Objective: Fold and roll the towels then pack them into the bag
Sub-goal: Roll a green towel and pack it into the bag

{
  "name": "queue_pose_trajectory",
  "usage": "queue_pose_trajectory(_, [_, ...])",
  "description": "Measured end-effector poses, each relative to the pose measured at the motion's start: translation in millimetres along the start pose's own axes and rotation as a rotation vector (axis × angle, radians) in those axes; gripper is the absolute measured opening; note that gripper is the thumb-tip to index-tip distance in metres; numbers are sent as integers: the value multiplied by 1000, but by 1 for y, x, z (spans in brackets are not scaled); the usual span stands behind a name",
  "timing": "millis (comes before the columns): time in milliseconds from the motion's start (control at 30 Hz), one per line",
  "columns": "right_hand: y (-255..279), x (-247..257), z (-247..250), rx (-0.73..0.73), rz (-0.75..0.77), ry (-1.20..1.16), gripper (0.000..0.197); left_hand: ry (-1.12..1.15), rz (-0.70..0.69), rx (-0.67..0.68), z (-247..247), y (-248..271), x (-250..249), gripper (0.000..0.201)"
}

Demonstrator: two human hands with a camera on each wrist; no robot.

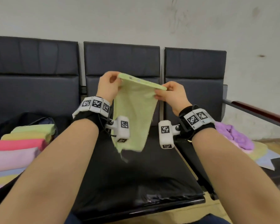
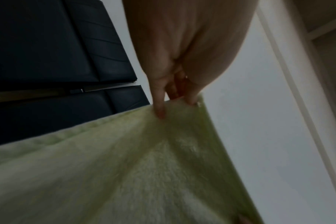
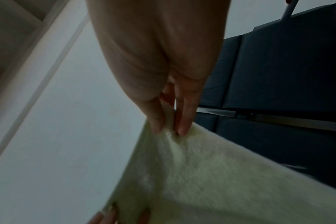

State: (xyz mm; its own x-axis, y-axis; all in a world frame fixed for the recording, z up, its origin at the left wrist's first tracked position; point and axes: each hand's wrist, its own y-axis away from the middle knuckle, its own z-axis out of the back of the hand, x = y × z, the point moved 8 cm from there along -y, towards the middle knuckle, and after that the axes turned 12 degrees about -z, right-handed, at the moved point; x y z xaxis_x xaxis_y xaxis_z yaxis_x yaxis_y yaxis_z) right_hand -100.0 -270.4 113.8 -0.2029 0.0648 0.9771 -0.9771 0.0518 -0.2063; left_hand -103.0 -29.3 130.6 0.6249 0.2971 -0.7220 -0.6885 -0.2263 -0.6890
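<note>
Head: green towel [image 1: 134, 113] hangs in the air over the middle seat [image 1: 136, 175], top edge running hand to hand, long axis down. Left hand [image 1: 107, 87] and right hand [image 1: 171, 96] each pinch a top corner, equally near.

Left wrist: fingers [image 2: 159, 106] clamp the hem.

Right wrist: fingers [image 3: 184, 119] pinch the corner; towel falls below.

A pale green towel [image 1: 134, 117] hangs in the air, pinched at both top corners above the seat.
</note>
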Motion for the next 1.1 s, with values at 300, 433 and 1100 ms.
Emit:
queue_pose_trajectory(300, [-4, -155, -16, 92, -141, 450, 24, -292, 198, 354, -14, 95, 133, 21])
queue_pose_trajectory(433, [26, -250, -34, 346, -337, 808, 29, -535, 446, 722, -15, 184, 199, 30])
queue_pose_trajectory(1100, [66, -275, -20, 628, -473, 677, 9, -362, 686, 1086, -13, 251, 202, 15])
